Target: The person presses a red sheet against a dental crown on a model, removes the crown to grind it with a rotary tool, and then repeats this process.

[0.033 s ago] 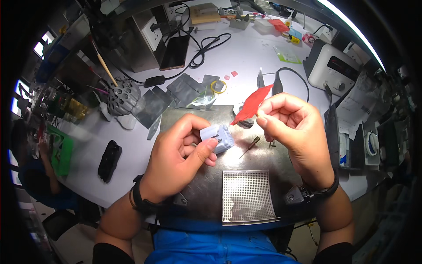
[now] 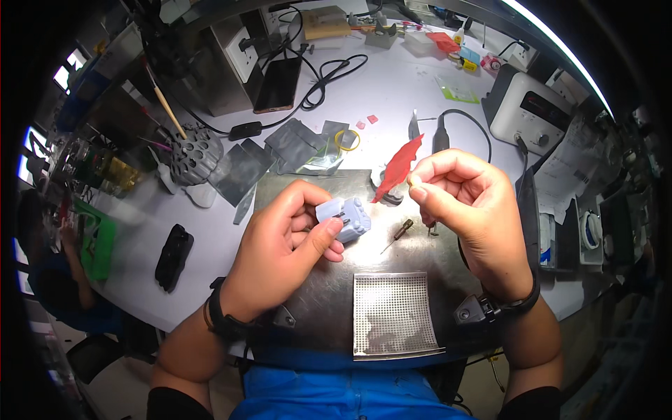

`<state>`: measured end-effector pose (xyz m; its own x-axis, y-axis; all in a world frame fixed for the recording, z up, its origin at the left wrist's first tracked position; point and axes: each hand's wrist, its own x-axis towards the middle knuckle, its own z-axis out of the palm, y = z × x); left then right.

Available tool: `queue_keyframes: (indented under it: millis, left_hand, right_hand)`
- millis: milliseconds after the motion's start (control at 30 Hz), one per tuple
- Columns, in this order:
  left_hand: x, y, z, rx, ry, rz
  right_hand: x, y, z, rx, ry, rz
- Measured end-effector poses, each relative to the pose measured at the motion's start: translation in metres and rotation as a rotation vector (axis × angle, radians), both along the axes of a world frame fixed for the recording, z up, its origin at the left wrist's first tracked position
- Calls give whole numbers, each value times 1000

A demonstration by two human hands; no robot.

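My left hand (image 2: 283, 245) is closed around a small pale blue model block (image 2: 353, 218) with a bumpy, tooth-like right side. The thumb presses on its near face. My right hand (image 2: 465, 199) is raised to the right of it, with thumb and forefinger pinched together at the edge of a thin red sheet (image 2: 399, 168). This sheet hangs tilted, its lower tip just above the block and apart from it. A small hooked metal end (image 2: 434, 229) shows below the right fingers; the rest is hidden. Between the hands, a small brass-handled pin tool (image 2: 397, 236) lies on the metal plate (image 2: 315, 322).
A perforated metal sheet (image 2: 392, 315) lies near the front. Grey sheets (image 2: 241, 171) and a round grey holder (image 2: 197, 154) stand left. A black oblong part (image 2: 175, 257) lies farther left. A white control box (image 2: 528, 108) with a cabled handpiece (image 2: 441, 136) is at back right.
The red sheet has turned a little and looks narrower, its upper tip farther left. The block in my left hand has shifted slightly left. Both hands keep their grip.
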<state>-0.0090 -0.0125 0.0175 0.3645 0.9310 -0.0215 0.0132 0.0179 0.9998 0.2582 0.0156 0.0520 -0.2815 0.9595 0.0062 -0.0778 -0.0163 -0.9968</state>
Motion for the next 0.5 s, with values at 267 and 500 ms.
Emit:
queue_keyframes:
  millis: [267, 500]
  left_hand:
    - [-5, 8, 1, -24, 417, -11]
    - [-2, 4, -2, 546, 726, 32]
  right_hand:
    - [-12, -5, -20, 151, 32, 98]
    - [-14, -4, -24, 308, -69, 112]
